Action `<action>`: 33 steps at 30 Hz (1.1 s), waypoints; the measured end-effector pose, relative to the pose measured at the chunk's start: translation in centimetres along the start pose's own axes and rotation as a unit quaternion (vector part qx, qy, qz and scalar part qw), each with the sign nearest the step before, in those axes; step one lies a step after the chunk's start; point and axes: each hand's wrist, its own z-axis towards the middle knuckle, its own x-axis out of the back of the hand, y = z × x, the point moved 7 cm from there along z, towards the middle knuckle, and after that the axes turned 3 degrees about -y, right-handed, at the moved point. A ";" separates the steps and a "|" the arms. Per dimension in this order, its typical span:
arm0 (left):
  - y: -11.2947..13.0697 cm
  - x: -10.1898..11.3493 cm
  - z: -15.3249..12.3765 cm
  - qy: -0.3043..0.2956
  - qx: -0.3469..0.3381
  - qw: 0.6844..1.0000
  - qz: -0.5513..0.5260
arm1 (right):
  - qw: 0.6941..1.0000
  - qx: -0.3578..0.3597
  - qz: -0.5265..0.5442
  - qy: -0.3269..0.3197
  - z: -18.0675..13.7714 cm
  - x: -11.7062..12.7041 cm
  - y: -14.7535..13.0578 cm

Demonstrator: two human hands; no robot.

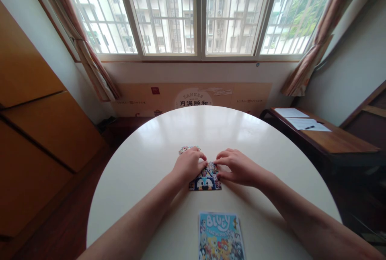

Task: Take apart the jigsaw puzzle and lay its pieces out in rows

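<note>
A small square of colourful printed paper (205,180) with a blue cartoon dog lies in the middle of the round white table (144,159). My left hand (189,164) rests on its upper left part, fingers curled and pressing down. My right hand (238,167) presses its upper right part, fingertips pinched together near the paper's top centre. Both hands meet over the paper, and a corner of it shows beyond my left hand's knuckles. A booklet titled "Bluey" (220,236) lies near the table's front edge, close to me.
A dark wooden side desk (334,139) at the right carries white sheets (301,120) and a pen. A flat cardboard box (193,98) leans under the barred window. Orange wooden cabinets (39,131) stand at the left. Curtains hang at both window sides.
</note>
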 end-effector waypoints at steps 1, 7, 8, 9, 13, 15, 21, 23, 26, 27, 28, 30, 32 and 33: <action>0.0 -0.1 0.0 -0.003 -0.002 1.000 -0.004 | 1.000 0.001 0.000 0.000 0.0 0.0 0.0; 0.4 -0.4 -0.1 -0.014 -0.006 0.999 -0.029 | 1.000 0.001 -0.004 -0.001 0.0 -0.1 0.1; 0.5 -0.4 -0.1 -0.015 -0.006 0.999 -0.030 | 1.000 0.000 -0.004 -0.003 0.0 -0.1 0.1; 0.5 -0.4 -0.1 -0.016 -0.007 0.999 -0.030 | 1.000 -0.001 -0.004 -0.004 0.0 -0.1 0.1; 0.6 -0.5 0.0 -0.022 -0.007 0.999 -0.033 | 1.000 0.001 0.000 -0.005 0.1 -0.1 0.0; 0.7 -0.5 0.0 -0.027 -0.007 0.999 -0.035 | 1.000 0.005 0.002 -0.003 0.1 -0.2 0.0; 1.1 -0.2 0.0 -0.028 -0.024 0.999 -0.015 | 1.000 0.001 0.004 -0.008 0.1 -0.2 0.1; 1.4 -0.2 0.0 -0.019 -0.045 0.999 0.003 | 1.000 -0.001 0.004 -0.010 0.0 -0.2 0.1; 1.8 -0.1 0.2 -0.004 -0.076 0.997 0.032 | 1.000 -0.002 0.001 -0.013 0.0 -0.1 0.0; 1.8 0.1 0.2 0.003 -0.082 0.996 0.041 | 1.000 -0.002 0.000 -0.013 0.0 -0.2 0.0; 1.8 0.5 0.2 0.013 -0.085 0.995 0.049 | 1.000 -0.001 0.000 -0.013 0.0 -0.2 0.0; 1.4 2.0 0.2 0.051 -0.078 0.994 0.064 | 1.000 0.001 -0.001 -0.009 0.0 -0.2 0.0; 0.3 4.2 -0.1 0.106 -0.048 0.990 0.085 | 1.000 0.003 0.000 -0.002 0.0 -0.2 0.1; -0.4 5.4 -0.3 0.135 -0.023 0.986 0.099 | 1.000 0.004 0.001 -0.001 0.0 -0.2 0.1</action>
